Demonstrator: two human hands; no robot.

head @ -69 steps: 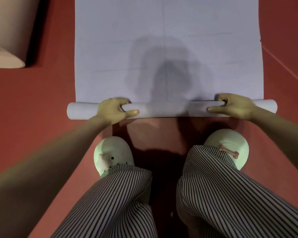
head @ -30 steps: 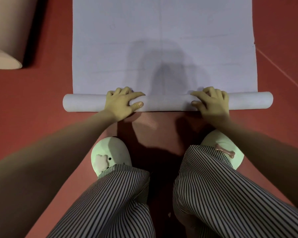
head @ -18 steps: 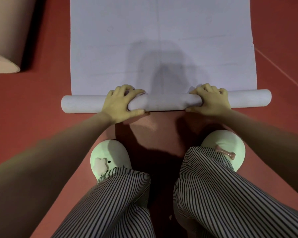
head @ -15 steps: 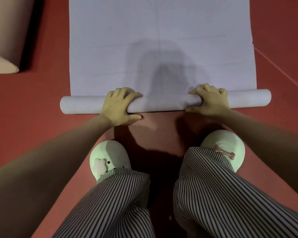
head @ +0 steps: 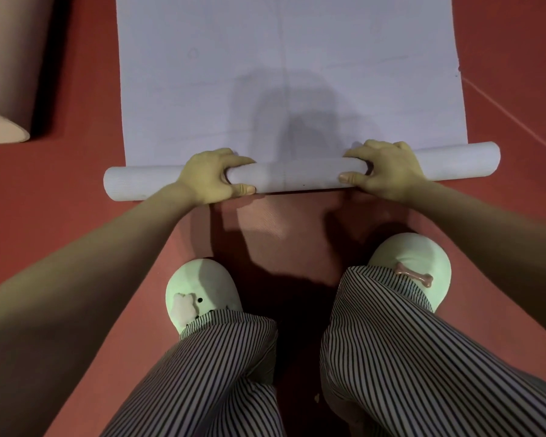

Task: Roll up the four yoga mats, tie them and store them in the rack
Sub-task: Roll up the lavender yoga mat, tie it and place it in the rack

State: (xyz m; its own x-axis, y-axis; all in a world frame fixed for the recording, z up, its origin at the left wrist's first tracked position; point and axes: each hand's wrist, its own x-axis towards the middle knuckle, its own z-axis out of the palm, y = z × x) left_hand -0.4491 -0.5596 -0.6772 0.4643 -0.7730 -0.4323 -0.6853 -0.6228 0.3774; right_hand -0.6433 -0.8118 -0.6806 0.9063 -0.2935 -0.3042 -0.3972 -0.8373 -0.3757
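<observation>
A pale lavender yoga mat (head: 284, 74) lies flat on the red floor, stretching away from me. Its near end is wound into a thin roll (head: 297, 176) that runs across the view. My left hand (head: 213, 176) grips the roll left of centre, fingers curled over the top and thumb under the near side. My right hand (head: 386, 170) grips it right of centre the same way. Both ends of the roll stick out past my hands.
A rolled beige mat (head: 5, 77) lies on the floor at the far left. My feet in pale green slippers (head: 202, 291) stand just behind the roll, under striped trousers. A thin seam line (head: 514, 118) crosses the red floor at the right.
The roll has moved a little further up the mat and grown slightly. Both hands have shifted from resting on top to gripping round the roll.
</observation>
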